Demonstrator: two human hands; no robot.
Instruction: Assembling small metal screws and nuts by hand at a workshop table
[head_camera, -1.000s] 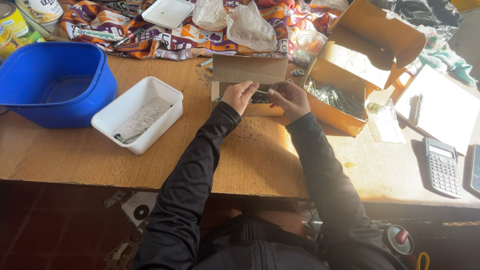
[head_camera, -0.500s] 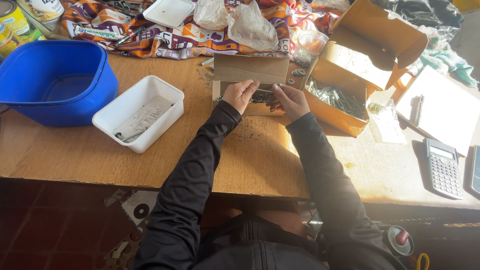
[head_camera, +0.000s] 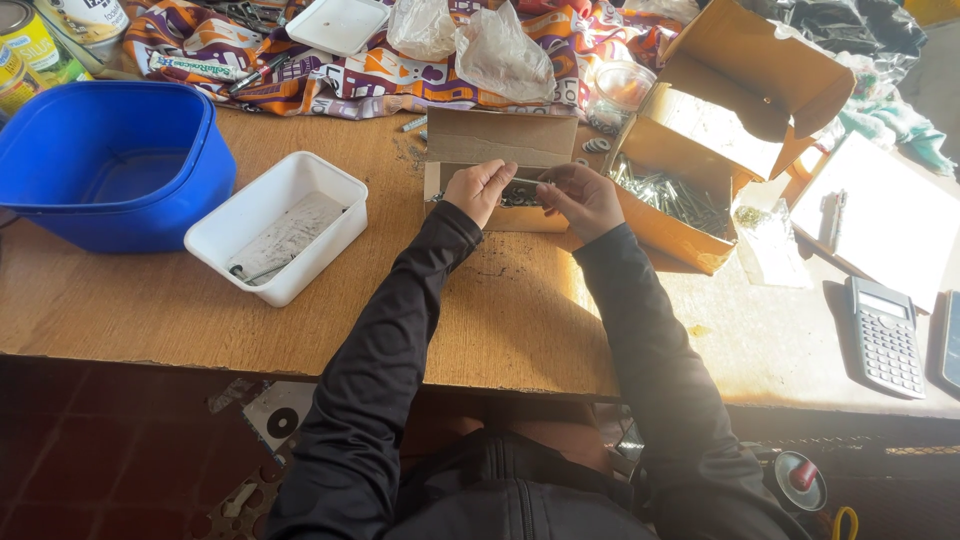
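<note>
Just above the middle of the frame I have both hands over a small open cardboard box (head_camera: 500, 150) that sits on the wooden surface (head_camera: 520, 320). My left hand (head_camera: 478, 190) and right hand (head_camera: 580, 197) are pinched on the two ends of a thin metal piece (head_camera: 530, 181) (a screw or nail, too small to tell which), held level above the dark hardware in the box; each grip is nearly closed, fingertips on the metal. To the right, just beside it, a larger cardboard box (head_camera: 700, 150) lies open with more metal fasteners inside. At left stand a white plastic tub (head_camera: 275, 225) and a blue basin (head_camera: 110, 160), and a calculator (head_camera: 885, 335) lies at the far right.
</note>
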